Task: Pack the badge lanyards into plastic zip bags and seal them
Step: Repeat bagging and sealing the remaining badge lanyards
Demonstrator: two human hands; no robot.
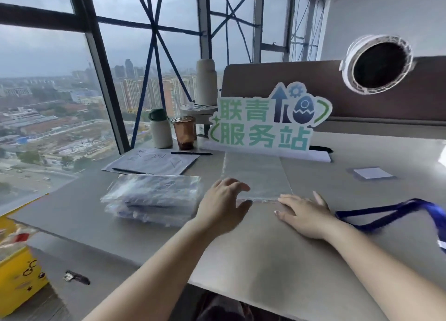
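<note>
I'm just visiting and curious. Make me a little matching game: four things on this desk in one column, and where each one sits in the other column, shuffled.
Things
1. blue lanyard
2. stack of filled bags
3. empty clear bag
4. brown drink cup

Places
A. to the left of the left hand
B. to the right of the right hand
C. at the back, beside the white flask
D. flat on the desk, between the two hands and the sign

Pairs: 1-B, 2-A, 3-D, 4-C
</note>
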